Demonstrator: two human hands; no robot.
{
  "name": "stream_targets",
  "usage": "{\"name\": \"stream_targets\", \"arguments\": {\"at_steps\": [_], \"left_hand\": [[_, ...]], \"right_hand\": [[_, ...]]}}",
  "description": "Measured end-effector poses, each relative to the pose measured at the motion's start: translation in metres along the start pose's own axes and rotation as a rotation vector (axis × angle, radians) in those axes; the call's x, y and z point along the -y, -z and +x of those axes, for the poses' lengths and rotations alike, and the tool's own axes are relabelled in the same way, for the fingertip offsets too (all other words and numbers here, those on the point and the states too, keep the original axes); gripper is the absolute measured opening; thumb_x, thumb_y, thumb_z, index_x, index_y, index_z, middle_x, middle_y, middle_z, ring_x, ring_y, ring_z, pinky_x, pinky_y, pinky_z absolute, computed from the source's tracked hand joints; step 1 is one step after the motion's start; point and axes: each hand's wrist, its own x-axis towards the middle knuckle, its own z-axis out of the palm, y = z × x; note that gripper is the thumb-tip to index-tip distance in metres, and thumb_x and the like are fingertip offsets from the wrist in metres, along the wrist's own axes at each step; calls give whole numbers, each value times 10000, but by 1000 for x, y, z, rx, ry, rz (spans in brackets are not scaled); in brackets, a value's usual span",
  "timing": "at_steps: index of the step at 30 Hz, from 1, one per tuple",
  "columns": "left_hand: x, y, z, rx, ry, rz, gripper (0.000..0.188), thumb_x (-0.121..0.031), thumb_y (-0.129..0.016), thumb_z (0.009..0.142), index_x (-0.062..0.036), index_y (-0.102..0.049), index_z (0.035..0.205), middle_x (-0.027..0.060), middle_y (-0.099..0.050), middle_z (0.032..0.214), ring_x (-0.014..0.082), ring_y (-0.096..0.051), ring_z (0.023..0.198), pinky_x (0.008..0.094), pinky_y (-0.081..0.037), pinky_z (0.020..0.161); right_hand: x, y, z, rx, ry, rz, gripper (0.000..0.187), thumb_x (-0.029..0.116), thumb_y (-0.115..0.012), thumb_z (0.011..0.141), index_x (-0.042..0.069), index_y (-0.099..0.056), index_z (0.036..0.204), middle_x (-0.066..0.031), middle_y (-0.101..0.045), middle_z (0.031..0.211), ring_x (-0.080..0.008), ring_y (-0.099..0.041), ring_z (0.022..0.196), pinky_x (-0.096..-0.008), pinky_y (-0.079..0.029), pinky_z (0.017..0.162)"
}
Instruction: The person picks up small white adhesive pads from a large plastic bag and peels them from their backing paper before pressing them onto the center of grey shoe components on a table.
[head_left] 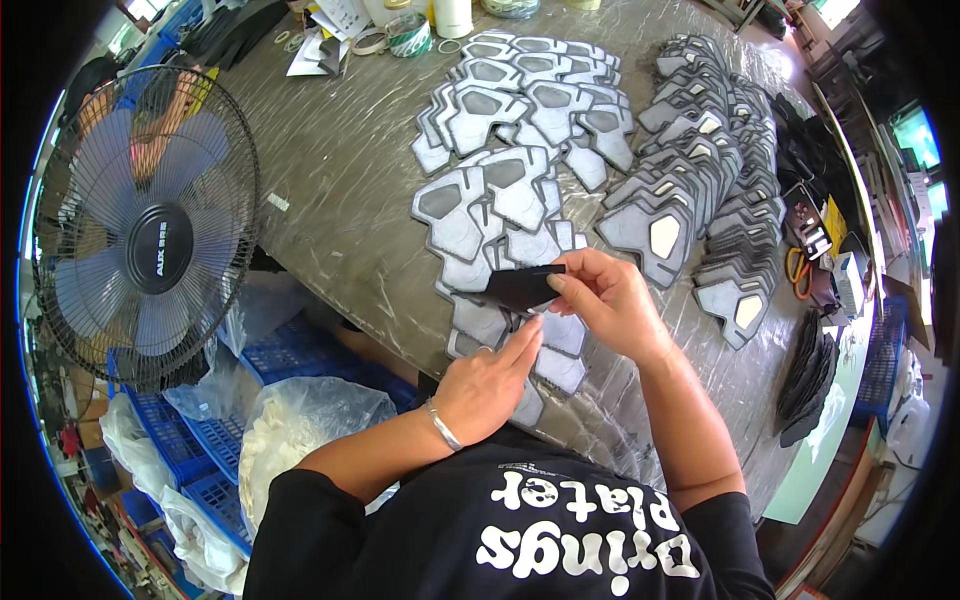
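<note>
"Above the near edge of the bench (340, 200), what does the right hand (610, 308) hold?"

"One black piece (518, 289), pinched at its right end between thumb and fingers, over the loose grey pieces (515, 205). The left hand (485, 392) extends its index finger just below the black piece. Whether the left fingers grasp anything, I cannot tell."

"State the possible faults."

"First: loss of the black piece. Probable cause: a weak pinch, applied at one end only. Second: displacement of the loose grey pieces, which overlap toward the near edge. Probable cause: a brushing wrist. Third: disorder in the fanned rows (685, 170) at the right, should the right forearm catch them."

"Give the count."

"Black piece in hand: one. Fanned rows: two. Fan (160, 248), left of the bench: one. Orange-handled scissors (797, 272): one pair. Tape rolls (408, 36), far side: at least two. Dark stack (808, 380), right edge: one, layers not separable by eye. Loose grey pieces: more than a dozen; overlap prevents an exact total."
</note>
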Motion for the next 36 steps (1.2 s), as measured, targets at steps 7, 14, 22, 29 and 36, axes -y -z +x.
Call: {"name": "stream_targets", "arguments": {"at_steps": [7, 14, 22, 29, 36], "left_hand": [[-2, -12, 7, 76, -38, 145, 426, -92, -545, 800, 30, -550, 1208, 148, -488, 1381, 222, -628, 591, 341, -552, 525], [-2, -9, 7, 69, 10, 100, 466, -81, -580, 764, -28, -560, 1226, 74, -517, 1363, 259, -633, 617, 375, -541, 549], [2, 7, 18, -468, -17, -737, 223, 37, -663, 791, -27, -641, 1003, 113, -616, 1075, 164, -627, 671, 284, -515, 596], [-46, -17, 36, 151, 238, -1374, 304, 10, -581, 866, 7, -575, 1169, 54, -589, 1074, 85, -594, 750, 237, -489, 710], [-83, -25, 50, 137, -96, -1039, 556, 7, -624, 801, -18, -485, 1339, 84, -553, 1149, 126, -566, 973, 263, -479, 823]], "right_hand": [[-13, -9, 22, -488, 140, 131, 116, 83, -601, 933, -30, -603, 957, -29, -629, 747, -89, -630, 634, -214, -477, 568], [32, 54, -3, -695, 401, 428, 108, 114, -579, 955, 8, -580, 974, -38, -614, 702, -119, -621, 603, -219, -490, 583], [-25, 55, -170, -601, 449, -928, 124, -10, -666, 796, 3, -678, 919, -133, -678, 855, -228, -683, 735, -306, -543, 661], [-43, 13, -196, -486, 7, -545, 279, 149, -740, 799, 28, -667, 1040, -96, -638, 1021, -197, -650, 765, -301, -535, 651], [-30, 27, -169, -402, -62, -44, 285, 113, -730, 821, 32, -679, 1090, -60, -645, 930, -96, -582, 706, -243, -484, 626]]}}
